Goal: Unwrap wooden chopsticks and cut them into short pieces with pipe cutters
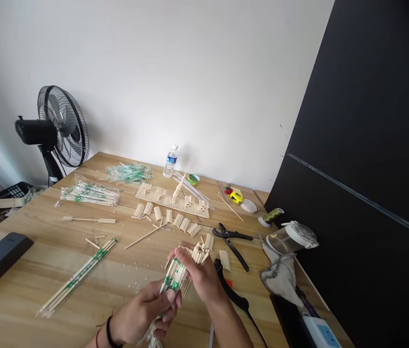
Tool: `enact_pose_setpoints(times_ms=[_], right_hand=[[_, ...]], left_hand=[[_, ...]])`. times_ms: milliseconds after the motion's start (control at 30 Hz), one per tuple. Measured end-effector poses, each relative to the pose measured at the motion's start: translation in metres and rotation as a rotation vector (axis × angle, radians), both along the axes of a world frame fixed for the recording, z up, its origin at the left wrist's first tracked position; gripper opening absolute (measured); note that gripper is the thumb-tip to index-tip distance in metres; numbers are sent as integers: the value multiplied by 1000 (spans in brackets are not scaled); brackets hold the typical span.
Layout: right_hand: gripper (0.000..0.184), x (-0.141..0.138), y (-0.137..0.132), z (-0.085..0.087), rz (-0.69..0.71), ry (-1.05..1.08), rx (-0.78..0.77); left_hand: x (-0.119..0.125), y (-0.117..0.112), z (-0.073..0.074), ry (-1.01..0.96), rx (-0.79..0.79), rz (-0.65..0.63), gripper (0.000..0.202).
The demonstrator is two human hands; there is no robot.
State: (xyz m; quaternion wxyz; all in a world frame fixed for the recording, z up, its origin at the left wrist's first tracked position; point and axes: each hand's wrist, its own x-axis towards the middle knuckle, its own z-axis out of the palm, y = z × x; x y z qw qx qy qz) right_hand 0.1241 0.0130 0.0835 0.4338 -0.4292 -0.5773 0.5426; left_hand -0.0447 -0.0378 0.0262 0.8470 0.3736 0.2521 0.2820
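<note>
My left hand (144, 311) is closed around the lower part of a bundle of wrapped chopsticks (176, 275) in clear plastic with green print. Around the bundle's upper end, where bare wooden tips stick out, my right hand (202, 278) is wrapped with its thumb on top. How the sticks sit inside the palms is hidden. A black-handled tool with a cord (235, 295) lies just right of my right wrist, beside a small panel of short sticks (225, 260). More such panels (178, 221) lie in a row beyond my hands, before a long stick-built base (153, 194).
Wrapped chopsticks lie at left in a pile (90, 193), a second pile (130, 172) and a loose bundle (79, 278). Pliers (231, 241), a thread spool (273, 216), a lidded jug (291, 237) and a power strip (320, 331) are at right. A water bottle (170, 162) stands behind.
</note>
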Motion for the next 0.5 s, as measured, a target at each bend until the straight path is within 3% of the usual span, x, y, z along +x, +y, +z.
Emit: enact_pose_setpoints(times_ms=[200,500], right_hand=[[52,3,4,-7,-262,69,-90],[47,16,13,-12,-450,138,-97]], left_hand=[[2,-4,-2,163,120,83,60],[6,-5,-9,78,100,78,61]])
